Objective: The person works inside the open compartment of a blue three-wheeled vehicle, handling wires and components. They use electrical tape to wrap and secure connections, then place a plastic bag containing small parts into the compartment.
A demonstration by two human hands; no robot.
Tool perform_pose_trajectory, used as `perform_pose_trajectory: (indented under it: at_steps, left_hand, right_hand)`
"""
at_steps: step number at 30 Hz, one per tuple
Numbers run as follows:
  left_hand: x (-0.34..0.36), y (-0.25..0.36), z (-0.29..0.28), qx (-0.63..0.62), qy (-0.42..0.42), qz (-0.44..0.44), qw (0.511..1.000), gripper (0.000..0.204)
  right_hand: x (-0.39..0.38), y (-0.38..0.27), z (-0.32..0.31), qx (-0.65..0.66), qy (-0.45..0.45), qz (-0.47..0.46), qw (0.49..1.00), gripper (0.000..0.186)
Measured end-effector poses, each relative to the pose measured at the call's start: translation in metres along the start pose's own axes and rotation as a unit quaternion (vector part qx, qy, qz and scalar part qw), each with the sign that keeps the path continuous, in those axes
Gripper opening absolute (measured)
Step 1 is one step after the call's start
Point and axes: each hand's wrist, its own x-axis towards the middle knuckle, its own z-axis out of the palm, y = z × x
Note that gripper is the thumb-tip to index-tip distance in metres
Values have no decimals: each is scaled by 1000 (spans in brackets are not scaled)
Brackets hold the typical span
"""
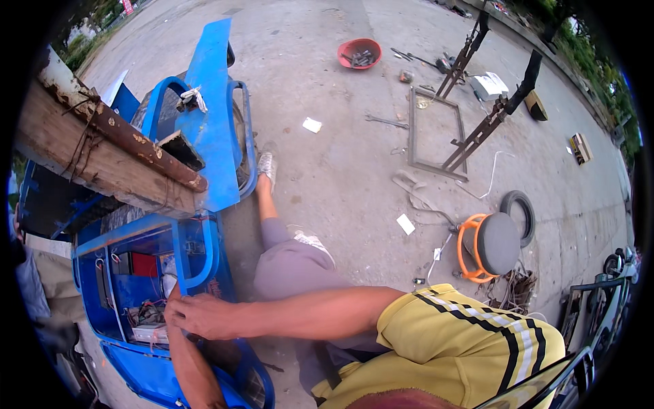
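A blue vehicle body (216, 116) stands at my left, with an uncovered compartment holding wires (146, 313), a red box-shaped part (143, 264) and a silver metal box (151, 334). My left hand (174, 293) reaches up into this compartment, mostly covered by my other hand, so its fingers cannot be made out. Crossing over the left wrist is my right hand (199, 315). Its fingers are bent and closed at the compartment's edge; whatever they pinch is too small to name.
A rusty pipe (129, 143) and wooden beam (102, 153) jut across the vehicle. On the concrete lie a red bowl of metal parts (360, 53), a wrench (386, 121), a metal frame (413, 136) and a tyre (523, 218). An orange-legged stool (501, 243) stands at right.
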Motion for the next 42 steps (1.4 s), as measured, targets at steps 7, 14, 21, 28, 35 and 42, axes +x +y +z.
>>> perform_pose_trajectory:
  at_steps: [7,14,21,28,35,42]
  left_hand:
    - [1,-2,2,-7,-1,1,1000,39]
    - [-8,-7,1,-9,5,-7,1000,39]
    - [-7,-3,1,-10,2,-4,1000,39]
    - [-8,-4,3,-12,-3,-5,1000,38]
    - [-11,-6,1,-11,-1,-11,1000,38]
    - [-7,-3,3,-12,-7,-7,1000,38]
  right_hand:
    - [0,-1,6,-37,-11,-29,999,31]
    - [2,-15,-2,-3,13,-67,998,34]
    - [-6,1,8,-69,-37,2,997,33]
    - [-1,-6,-8,-53,-11,-31,998,38]
    - [0,-2,-4,-73,-84,56,992,39]
    - [-2,-3,-8,-59,-74,70,993,40]
